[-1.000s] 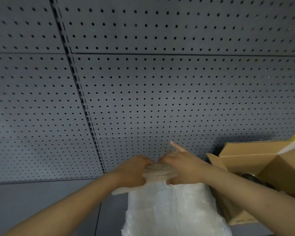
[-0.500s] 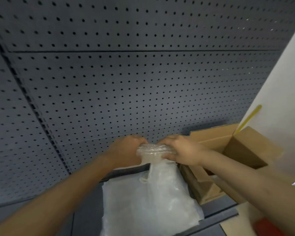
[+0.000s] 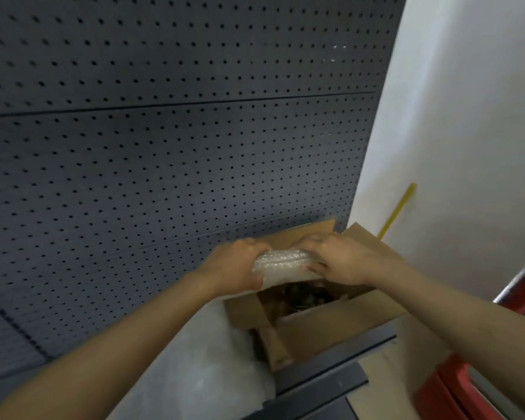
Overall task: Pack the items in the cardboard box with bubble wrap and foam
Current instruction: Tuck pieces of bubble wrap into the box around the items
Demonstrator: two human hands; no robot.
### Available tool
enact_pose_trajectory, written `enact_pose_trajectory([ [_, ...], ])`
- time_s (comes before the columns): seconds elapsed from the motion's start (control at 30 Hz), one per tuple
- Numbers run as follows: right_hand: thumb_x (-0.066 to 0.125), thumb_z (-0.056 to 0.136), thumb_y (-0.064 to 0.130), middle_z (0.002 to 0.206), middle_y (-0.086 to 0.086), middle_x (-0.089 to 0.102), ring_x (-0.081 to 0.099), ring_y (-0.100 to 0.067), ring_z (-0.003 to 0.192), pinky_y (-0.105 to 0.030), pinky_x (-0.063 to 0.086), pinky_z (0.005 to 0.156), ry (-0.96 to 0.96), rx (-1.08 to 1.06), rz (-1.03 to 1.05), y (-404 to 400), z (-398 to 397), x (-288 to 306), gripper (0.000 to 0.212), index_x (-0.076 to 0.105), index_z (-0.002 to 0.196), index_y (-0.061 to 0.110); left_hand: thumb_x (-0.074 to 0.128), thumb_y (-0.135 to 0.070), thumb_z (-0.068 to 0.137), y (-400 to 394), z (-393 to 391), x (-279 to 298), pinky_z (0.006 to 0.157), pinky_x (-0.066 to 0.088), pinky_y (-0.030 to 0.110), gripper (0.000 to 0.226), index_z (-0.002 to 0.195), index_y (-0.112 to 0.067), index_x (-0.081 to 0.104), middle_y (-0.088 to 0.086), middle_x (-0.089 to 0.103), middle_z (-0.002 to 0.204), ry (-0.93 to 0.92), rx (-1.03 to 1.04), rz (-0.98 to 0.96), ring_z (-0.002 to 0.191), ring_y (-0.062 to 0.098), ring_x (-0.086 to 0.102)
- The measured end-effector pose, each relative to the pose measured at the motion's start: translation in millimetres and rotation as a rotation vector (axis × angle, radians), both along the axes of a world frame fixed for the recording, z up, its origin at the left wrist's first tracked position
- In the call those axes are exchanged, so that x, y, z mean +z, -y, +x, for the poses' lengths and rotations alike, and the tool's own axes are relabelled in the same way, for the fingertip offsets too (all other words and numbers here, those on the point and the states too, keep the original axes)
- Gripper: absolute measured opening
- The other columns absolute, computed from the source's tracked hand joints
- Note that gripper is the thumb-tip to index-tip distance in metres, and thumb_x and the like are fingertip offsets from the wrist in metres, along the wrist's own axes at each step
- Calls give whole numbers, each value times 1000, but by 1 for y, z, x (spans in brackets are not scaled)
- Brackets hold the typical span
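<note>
A bundle wrapped in clear bubble wrap (image 3: 281,265) hangs over the open cardboard box (image 3: 322,324). My left hand (image 3: 235,266) grips its left end and my right hand (image 3: 335,257) grips its right end. What the wrap holds is hidden. The box stands on the dark workbench with its flaps up, and a dark item (image 3: 303,295) lies inside it below the bundle. A loose sheet of white foam or wrap (image 3: 212,365) lies on the bench left of the box, partly under my left forearm.
A dark grey pegboard (image 3: 170,131) rises right behind the bench. A white wall (image 3: 467,131) with a yellow strip (image 3: 397,210) stands to the right. The bench's front edge (image 3: 331,371) runs below the box. A red object (image 3: 464,389) and flat cardboard (image 3: 385,386) lie low right.
Both hands have carried the wrapped bundle to the right, from above the loose sheet to over the open box. The view has swung right, showing the wall and the box's inside.
</note>
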State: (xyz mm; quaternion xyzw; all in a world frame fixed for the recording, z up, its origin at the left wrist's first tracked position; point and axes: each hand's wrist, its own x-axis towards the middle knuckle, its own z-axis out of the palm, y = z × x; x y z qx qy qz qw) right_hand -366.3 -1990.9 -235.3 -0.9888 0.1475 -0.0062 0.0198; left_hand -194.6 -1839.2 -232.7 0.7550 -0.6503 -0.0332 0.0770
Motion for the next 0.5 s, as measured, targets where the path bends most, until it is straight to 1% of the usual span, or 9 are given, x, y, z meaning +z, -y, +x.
enact_pose_trajectory([
  [0.07, 49, 96, 34, 137, 1, 52, 52, -23, 119, -38, 43, 98, 5, -14, -16, 22, -21, 0, 44, 43, 139, 26, 64, -32, 83, 25, -22, 2, 78, 41, 25, 56, 136, -32, 47, -4, 56, 126, 9, 4, -11, 109, 15, 56],
  [0.2, 49, 96, 33, 134, -1, 54, 52, -23, 119, -38, 42, 98, -18, -2, -22, 58, -40, -10, 43, 44, 138, 24, 63, -32, 83, 57, -45, -7, 83, 46, 28, 54, 136, -33, 48, -4, 57, 125, 5, 28, -8, 106, 15, 57],
  [0.3, 49, 96, 32, 130, -2, 56, 54, -24, 114, -40, 44, 95, -24, 27, -12, 76, -39, -21, 42, 45, 137, 23, 64, -32, 82, 73, -45, -20, 91, 50, 32, 55, 134, -35, 49, -5, 58, 127, -6, 55, 16, 108, 14, 57],
  [0.37, 48, 97, 30, 129, -3, 56, 55, -24, 113, -38, 44, 94, -22, 38, 8, 86, -34, -28, 41, 45, 137, 22, 64, -30, 83, 85, -39, -28, 96, 49, 35, 56, 136, -35, 48, -4, 57, 130, -13, 77, 36, 112, 15, 56],
  [0.43, 47, 98, 28, 130, -5, 55, 53, -25, 114, -37, 42, 95, -45, 36, 33, 97, -26, -35, 40, 45, 137, 19, 64, -29, 84, 96, -32, -35, 96, 49, 34, 55, 136, -34, 47, -4, 57, 131, -14, 87, 49, 114, 15, 56],
  [0.5, 46, 99, 27, 132, -5, 54, 52, -26, 117, -36, 39, 98, -47, 40, 35, 107, -15, -40, 41, 44, 139, 19, 63, -29, 85, 109, -24, -42, 94, 48, 32, 54, 136, -34, 47, -5, 57, 132, 3, 89, 55, 114, 15, 56],
])
